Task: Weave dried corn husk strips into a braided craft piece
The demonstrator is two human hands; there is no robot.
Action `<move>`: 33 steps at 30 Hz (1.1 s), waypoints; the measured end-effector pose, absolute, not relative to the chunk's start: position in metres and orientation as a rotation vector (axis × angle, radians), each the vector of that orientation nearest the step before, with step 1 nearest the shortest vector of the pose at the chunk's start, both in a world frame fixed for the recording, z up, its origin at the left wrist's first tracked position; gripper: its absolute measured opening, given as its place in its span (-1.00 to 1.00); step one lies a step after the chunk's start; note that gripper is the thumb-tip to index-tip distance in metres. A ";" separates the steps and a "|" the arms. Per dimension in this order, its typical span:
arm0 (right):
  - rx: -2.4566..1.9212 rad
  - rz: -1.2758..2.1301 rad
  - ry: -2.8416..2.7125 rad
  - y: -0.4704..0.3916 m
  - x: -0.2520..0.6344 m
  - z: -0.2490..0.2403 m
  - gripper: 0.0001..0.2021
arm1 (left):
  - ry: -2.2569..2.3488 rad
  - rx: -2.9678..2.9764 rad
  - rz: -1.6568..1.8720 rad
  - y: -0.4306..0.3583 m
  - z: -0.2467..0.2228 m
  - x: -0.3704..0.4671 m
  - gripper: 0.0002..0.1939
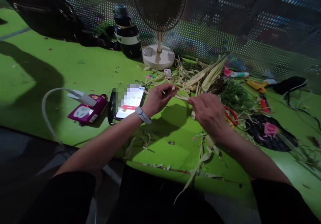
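My left hand (pixel 160 98), with a pale watch on its wrist, pinches one end of a thin husk strip (pixel 182 97) above the green table (pixel 173 150). My right hand (pixel 209 113) closes on the strip's other end, its fingertips mostly turned away. The strip spans the short gap between both hands. Behind my right hand lies a pile of dry corn husks (pixel 210 75). More strips (pixel 202 160) hang near the table's front edge, below my right hand.
A lit phone (pixel 130 103) and a purple power socket (pixel 89 112) sit at left. Behind stand a black bottle (pixel 127 33) and a fan (pixel 159 56). To the right are red-handled scissors (pixel 232 115), a yellow glue gun (pixel 257 85) and a pink flower (pixel 271 129).
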State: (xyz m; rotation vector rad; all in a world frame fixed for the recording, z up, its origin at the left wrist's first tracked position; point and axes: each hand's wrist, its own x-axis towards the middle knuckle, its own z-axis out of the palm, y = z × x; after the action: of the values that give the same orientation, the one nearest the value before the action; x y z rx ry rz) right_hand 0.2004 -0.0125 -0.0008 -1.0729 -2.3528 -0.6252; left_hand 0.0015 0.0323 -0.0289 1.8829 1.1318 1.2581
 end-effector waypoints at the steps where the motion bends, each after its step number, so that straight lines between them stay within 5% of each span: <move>1: -1.074 -0.609 -2.297 -0.010 0.203 0.004 -0.79 | 1.049 1.899 1.181 0.030 -0.026 0.002 -0.81; 6: -1.233 -0.146 -2.118 0.005 0.212 0.007 -0.72 | 0.676 1.673 0.935 0.019 -0.014 0.003 -0.70; 14: -1.387 0.338 -1.890 0.007 0.211 0.002 -0.74 | 0.693 1.411 0.966 0.019 -0.017 0.005 -0.70; 19: -1.273 0.872 -1.553 0.023 0.222 0.006 -0.41 | 0.794 1.189 1.078 0.027 -0.019 0.003 -0.76; 25: -1.093 1.115 -1.449 0.021 0.225 0.019 -0.62 | 0.776 0.987 1.108 0.033 -0.020 0.000 -0.73; 33: -0.851 0.960 -1.566 0.015 0.221 0.013 -0.80 | 0.788 1.063 0.956 0.028 -0.021 0.004 -0.64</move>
State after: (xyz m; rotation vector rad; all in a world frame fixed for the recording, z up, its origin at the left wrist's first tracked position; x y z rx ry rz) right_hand 0.2206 0.0150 0.0126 -0.8505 -1.5661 0.9601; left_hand 0.0038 0.0278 -0.0209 1.0633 0.7880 0.9558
